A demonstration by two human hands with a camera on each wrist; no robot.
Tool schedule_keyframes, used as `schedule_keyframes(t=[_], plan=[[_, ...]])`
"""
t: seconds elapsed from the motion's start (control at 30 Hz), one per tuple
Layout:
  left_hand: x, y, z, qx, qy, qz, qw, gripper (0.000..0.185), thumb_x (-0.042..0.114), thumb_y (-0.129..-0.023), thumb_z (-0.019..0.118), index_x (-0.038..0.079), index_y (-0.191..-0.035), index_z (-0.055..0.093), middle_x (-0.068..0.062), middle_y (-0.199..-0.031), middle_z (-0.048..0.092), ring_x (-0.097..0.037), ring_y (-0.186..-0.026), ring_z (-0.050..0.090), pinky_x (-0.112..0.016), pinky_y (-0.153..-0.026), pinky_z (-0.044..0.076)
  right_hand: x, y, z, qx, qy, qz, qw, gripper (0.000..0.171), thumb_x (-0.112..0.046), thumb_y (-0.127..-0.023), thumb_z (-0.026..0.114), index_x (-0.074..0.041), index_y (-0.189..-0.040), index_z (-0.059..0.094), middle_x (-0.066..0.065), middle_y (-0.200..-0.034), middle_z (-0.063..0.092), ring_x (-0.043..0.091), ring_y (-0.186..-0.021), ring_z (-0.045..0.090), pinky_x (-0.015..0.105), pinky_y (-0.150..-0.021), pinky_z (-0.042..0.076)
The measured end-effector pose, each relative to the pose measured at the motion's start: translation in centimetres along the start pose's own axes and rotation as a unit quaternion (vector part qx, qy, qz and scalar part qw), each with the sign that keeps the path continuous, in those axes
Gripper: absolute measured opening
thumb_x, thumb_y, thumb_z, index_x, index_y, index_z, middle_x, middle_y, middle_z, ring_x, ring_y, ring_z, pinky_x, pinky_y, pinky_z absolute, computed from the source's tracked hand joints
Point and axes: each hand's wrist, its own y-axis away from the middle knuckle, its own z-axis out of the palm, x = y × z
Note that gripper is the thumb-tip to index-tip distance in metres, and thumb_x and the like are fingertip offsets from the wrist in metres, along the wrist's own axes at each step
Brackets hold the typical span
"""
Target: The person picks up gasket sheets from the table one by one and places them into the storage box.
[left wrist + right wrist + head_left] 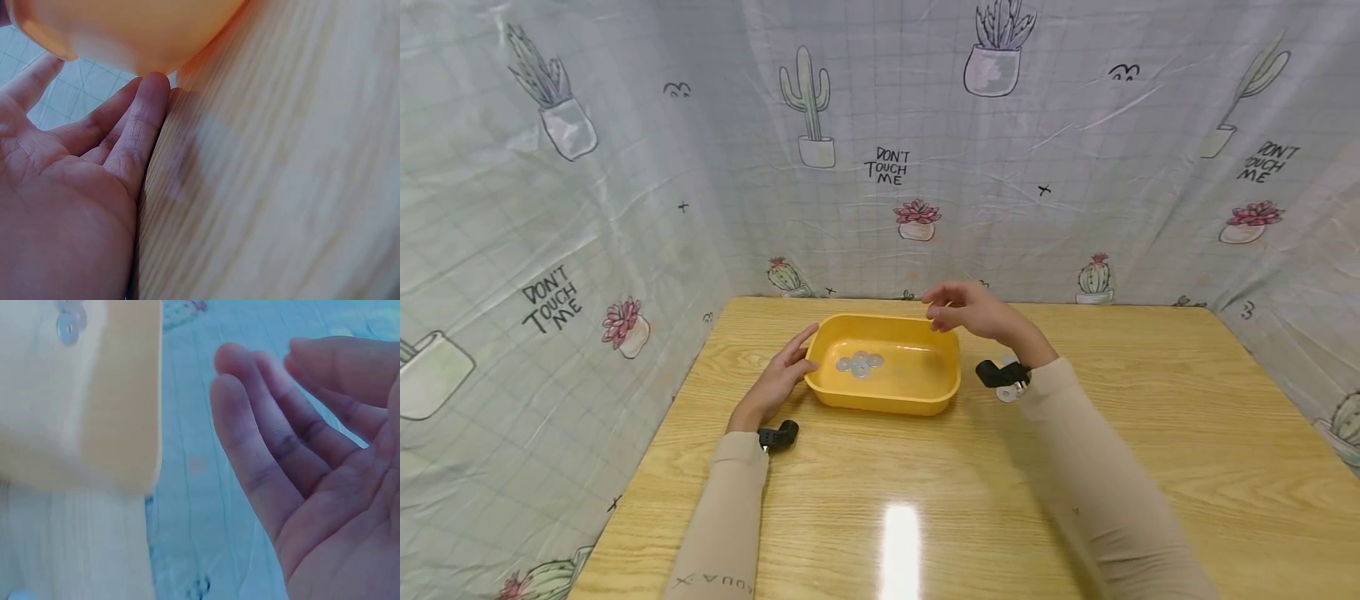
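A yellow plastic bin (880, 403) sits on the table with several flat metal washers (860, 369) lying in its left half. My left hand (778, 379) holds the bin's left end, thumb over the rim and fingers against the outer wall. In the left wrist view, fingertips (153, 87) meet the underside of the curved wall. My right hand (973, 312) hovers over the far right corner of the bin, fingers loosely bent. Nothing shows between its thumb and fingers (234, 419) in the right wrist view.
More washers (1007, 394) lie on the wooden table (850, 483) right of the bin, partly hidden by the right wrist's black camera (1000, 374). A printed curtain (850, 217) hangs behind the table and along its sides.
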Motion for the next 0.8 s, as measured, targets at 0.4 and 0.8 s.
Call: schedule_keyframes(t=[0.4, 0.8], plan=[[0.1, 0.0, -0.1, 0.007, -0.005, -0.005, 1.0, 0.068, 0.014, -0.105, 0.051, 0.036, -0.163, 0.026, -0.016, -0.162, 0.036, -0.037, -0.143, 0.045, -0.057, -0.118, 0.034, 8.4, 7.3, -2.8, 0.145, -0.103, 0.023, 0.984, 0.027, -0.021, -0.106, 0.057, -0.003, -0.125, 0.06, 0.01, -0.106, 0.067, 0.02, -0.091, 0.069, 0.039, -0.09, 0.059], [0.3, 0.2, 0.0, 0.002, -0.012, -0.007, 0.9999, 0.068, 0.013, -0.105, 0.051, 0.038, -0.163, 0.025, -0.016, -0.162, 0.037, -0.037, -0.142, 0.046, -0.054, -0.115, 0.038, 12.5, 9.4, -2.8, 0.212, -0.048, 0.11, 0.97, 0.039, -0.019, -0.106, 0.056, 0.009, -0.134, 0.055, 0.01, -0.108, 0.064, 0.015, -0.087, 0.064, 0.028, -0.076, 0.057]])
